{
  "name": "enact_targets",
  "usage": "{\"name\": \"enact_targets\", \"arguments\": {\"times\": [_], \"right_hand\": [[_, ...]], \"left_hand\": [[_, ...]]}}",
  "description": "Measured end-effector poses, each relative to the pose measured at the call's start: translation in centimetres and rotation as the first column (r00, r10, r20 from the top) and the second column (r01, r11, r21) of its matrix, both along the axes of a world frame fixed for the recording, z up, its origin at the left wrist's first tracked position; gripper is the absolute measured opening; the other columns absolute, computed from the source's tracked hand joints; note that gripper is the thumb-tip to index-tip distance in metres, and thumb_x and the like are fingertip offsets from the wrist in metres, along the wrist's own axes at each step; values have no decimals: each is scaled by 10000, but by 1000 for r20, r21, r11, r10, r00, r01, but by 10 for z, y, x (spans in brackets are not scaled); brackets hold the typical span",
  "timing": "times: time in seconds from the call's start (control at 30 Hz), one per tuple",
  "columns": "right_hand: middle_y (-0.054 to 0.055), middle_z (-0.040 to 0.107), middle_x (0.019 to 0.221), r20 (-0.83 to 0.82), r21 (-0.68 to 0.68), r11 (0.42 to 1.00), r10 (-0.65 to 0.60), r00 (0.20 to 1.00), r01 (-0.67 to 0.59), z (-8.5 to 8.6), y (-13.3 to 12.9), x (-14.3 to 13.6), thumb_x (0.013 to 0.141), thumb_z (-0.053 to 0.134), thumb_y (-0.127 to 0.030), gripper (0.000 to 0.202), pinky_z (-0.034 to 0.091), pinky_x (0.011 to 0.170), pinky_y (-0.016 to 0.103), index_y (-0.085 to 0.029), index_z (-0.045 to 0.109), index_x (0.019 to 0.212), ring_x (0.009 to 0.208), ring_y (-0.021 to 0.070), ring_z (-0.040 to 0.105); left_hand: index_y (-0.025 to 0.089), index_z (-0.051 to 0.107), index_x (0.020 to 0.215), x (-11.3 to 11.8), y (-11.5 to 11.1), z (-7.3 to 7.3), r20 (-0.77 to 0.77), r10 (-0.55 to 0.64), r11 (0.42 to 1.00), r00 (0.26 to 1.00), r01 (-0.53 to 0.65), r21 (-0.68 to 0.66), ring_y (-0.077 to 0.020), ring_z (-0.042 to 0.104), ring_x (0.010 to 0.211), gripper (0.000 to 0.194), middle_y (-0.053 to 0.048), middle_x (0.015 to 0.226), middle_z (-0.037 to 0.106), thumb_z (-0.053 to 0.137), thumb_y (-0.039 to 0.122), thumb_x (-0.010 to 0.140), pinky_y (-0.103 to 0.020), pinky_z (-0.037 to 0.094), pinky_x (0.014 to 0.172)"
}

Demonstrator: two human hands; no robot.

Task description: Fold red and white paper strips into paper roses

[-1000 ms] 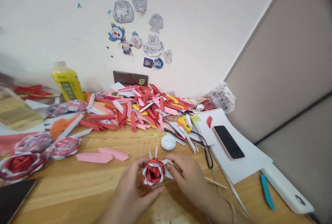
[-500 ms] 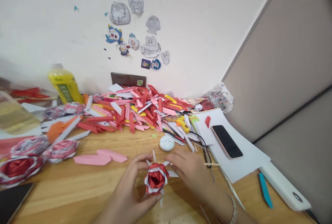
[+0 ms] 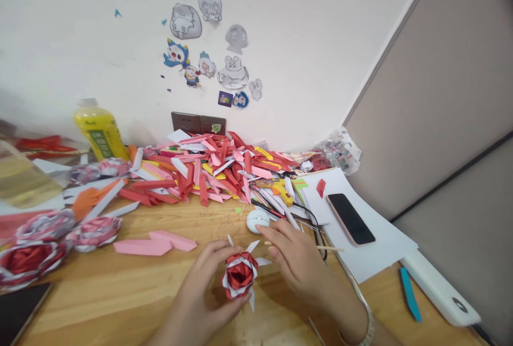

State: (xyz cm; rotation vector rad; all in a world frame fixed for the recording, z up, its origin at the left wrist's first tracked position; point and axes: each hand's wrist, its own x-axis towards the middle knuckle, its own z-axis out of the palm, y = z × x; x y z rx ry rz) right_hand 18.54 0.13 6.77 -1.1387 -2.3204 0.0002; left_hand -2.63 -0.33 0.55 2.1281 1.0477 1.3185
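Observation:
My left hand [image 3: 206, 282] is closed round the side of a red and white folded paper flower [image 3: 240, 275], its thumb at the lower edge and fingers behind. The flower's opening faces up toward me, and thin white paper points stick out round it. Just right of the flower, my right hand [image 3: 294, 252] holds a thin wooden stick [image 3: 331, 249]; the stick's tip shows past the thumb, toward the white petals. My right index finger reaches over by a white egg-shaped case [image 3: 257, 221]. Two pink folded strips [image 3: 154, 243] lie to the left.
A heap of folded paper strips [image 3: 212, 167] runs along the wall, with a yellow glue gun [image 3: 284, 192] at its right. Finished paper flowers [image 3: 96, 231] and a yellow drink bottle [image 3: 100, 131] stand left. A phone [image 3: 351, 219] lies on white sheets [image 3: 385, 252] at right.
My right hand has moved off the flower's petals, up and slightly right, and the stick's tip now shows. The flower in my left hand has turned and shifted slightly left.

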Motion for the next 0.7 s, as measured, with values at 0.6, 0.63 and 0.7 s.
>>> {"name": "enact_targets", "arguments": {"times": [0.6, 0.63, 0.7], "right_hand": [[88, 620, 934, -283, -101, 973, 172, 943, -208, -6, -11, -14, 945, 481, -178, 146, 495, 741, 277, -158, 616, 996, 839, 172, 603], [89, 623, 935, -275, -96, 974, 174, 946, -207, -6, -11, -14, 944, 490, -181, 142, 497, 738, 278, -157, 621, 994, 835, 173, 604], [92, 630, 926, -257, -73, 977, 175, 951, -200, -7, -10, -13, 949, 494, -188, 143, 500, 728, 281, -151, 629, 980, 822, 175, 604]], "left_hand": [[260, 555, 1148, -1, 1, -1, -166, 64, 979, 984, -31, 200, -242, 633, 966, 455, -70, 1054, 606, 690, 200, 717, -336, 562, 778], [258, 556, 1146, -2, 1, -1, -177, 69, 978, 982, -32, 205, -242, 633, 963, 460, -70, 1052, 603, 693, 194, 712, -335, 562, 774], [255, 557, 1142, -2, 1, -1, -193, 75, 977, 978, -34, 210, -245, 630, 967, 461, -73, 1058, 597, 696, 190, 706, -337, 560, 773]]}}
